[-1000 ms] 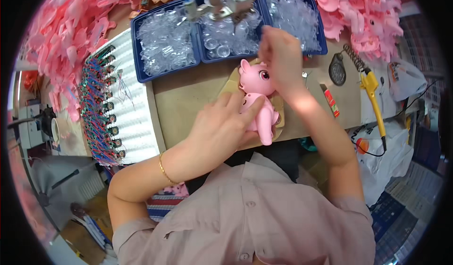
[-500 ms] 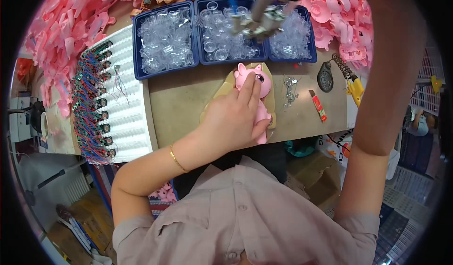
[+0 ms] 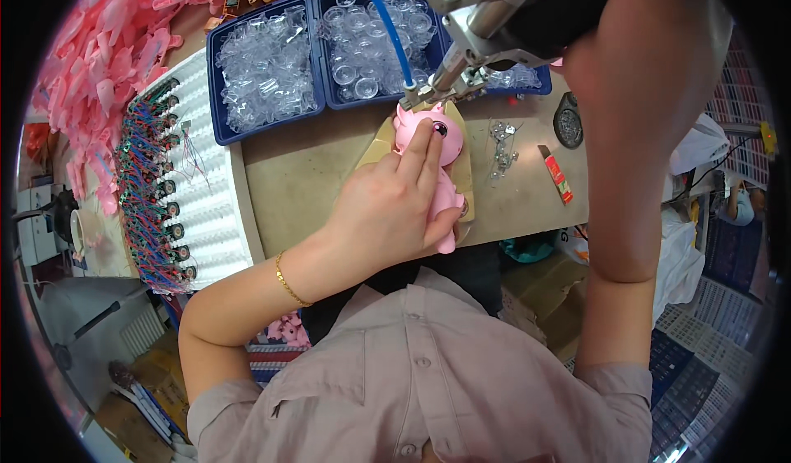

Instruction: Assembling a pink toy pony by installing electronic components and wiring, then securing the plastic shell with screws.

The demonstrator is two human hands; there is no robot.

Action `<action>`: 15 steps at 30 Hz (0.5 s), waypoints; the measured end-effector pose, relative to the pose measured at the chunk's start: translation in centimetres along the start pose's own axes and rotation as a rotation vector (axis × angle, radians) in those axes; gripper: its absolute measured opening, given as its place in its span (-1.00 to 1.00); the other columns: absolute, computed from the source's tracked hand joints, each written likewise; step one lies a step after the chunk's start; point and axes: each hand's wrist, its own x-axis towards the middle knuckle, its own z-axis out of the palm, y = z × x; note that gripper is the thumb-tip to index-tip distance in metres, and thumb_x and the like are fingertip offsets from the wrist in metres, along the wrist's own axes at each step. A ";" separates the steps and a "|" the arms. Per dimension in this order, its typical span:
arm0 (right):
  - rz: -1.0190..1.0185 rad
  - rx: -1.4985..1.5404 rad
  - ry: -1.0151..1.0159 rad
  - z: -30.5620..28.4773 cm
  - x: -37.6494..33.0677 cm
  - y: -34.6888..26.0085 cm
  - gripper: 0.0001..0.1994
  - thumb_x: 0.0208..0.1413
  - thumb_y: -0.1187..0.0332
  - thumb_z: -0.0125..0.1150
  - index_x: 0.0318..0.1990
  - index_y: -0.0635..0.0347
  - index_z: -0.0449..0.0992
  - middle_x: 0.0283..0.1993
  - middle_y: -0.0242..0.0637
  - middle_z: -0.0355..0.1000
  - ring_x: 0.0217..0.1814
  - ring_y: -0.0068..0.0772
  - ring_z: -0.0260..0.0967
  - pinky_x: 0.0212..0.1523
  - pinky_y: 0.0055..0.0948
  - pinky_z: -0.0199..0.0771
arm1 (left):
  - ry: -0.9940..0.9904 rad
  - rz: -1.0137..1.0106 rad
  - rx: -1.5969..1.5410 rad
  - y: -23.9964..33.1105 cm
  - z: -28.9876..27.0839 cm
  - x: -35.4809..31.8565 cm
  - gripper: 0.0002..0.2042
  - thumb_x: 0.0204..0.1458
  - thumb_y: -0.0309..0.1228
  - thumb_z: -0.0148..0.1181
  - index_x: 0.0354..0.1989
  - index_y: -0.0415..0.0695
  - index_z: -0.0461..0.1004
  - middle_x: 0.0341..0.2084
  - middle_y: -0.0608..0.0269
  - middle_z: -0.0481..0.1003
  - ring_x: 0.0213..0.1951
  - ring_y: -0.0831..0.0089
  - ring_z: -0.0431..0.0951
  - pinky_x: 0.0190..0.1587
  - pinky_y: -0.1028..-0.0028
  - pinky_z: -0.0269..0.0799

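Observation:
A pink plastic toy animal with ears and a large dark eye lies on a tan holding block at the table's front. My left hand presses it down, two fingers across the head by the eye and the thumb along the lower body. My right hand, raised close to the camera, holds a power screwdriver with a black body, metal head and a blue feed tube. The tool's metal tip stands at the top of the toy's head; whether it touches cannot be made out.
Joined blue bins of clear plastic parts stand behind the toy. White ridged trays with wired speakers lie left, beside heaped pink shells. Rightward are small metal pieces, a red cutter and a dark oval dish.
My right hand has brought the screwdriver down and nearer, to the top of the toy's head. The left hand keeps its hold on the toy. The view has shifted slightly.

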 end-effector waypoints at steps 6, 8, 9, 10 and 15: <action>0.060 -0.037 0.057 -1.3 -0.2 0.3 -0.67 0.08 0.16 0.22 -0.11 0.21 0.47 -0.45 -0.42 0.39 -0.50 -0.67 0.30 -0.50 -0.63 0.29 | 0.006 0.001 -0.023 -0.1 -0.2 0.0 -0.36 -0.05 -0.09 0.16 0.01 -0.48 0.37 0.04 -0.25 0.36 -0.46 0.29 0.50 -0.45 0.44 0.46; 0.079 -0.048 0.071 -1.6 -0.3 0.1 -0.67 0.08 0.17 0.23 -0.12 0.21 0.47 -0.46 -0.42 0.39 -0.51 -0.67 0.29 -0.51 -0.63 0.29 | 0.014 -0.009 -0.020 0.0 -0.2 -0.1 -0.36 -0.05 -0.08 0.16 0.01 -0.49 0.37 0.05 -0.23 0.37 -0.45 0.29 0.50 -0.44 0.44 0.46; 0.088 -0.055 0.077 -1.8 -0.4 -0.1 -0.67 0.07 0.17 0.23 -0.12 0.21 0.47 -0.46 -0.42 0.39 -0.51 -0.67 0.29 -0.51 -0.63 0.29 | 0.018 -0.011 -0.021 0.0 -0.2 -0.2 -0.36 -0.05 -0.08 0.16 0.01 -0.49 0.37 0.05 -0.23 0.37 -0.45 0.29 0.50 -0.44 0.44 0.46; 0.096 -0.061 0.082 -1.9 -0.4 -0.1 -0.68 0.07 0.17 0.23 -0.12 0.21 0.47 -0.46 -0.42 0.39 -0.51 -0.67 0.29 -0.51 -0.63 0.29 | 0.028 -0.008 -0.030 0.0 -0.1 -0.3 -0.38 -0.04 -0.10 0.16 0.01 -0.47 0.38 0.04 -0.20 0.38 -0.46 0.30 0.50 -0.43 0.44 0.46; 0.087 -0.111 0.107 -2.2 0.8 -0.9 -0.70 0.05 0.20 0.24 -0.17 0.22 0.48 -0.49 -0.41 0.36 -0.55 -0.65 0.28 -0.53 -0.62 0.28 | 0.049 -0.008 0.045 -0.5 0.7 -0.5 -0.50 -0.05 -0.24 0.15 -0.01 -0.40 0.42 0.04 -0.09 0.39 -0.40 0.34 0.51 -0.40 0.45 0.46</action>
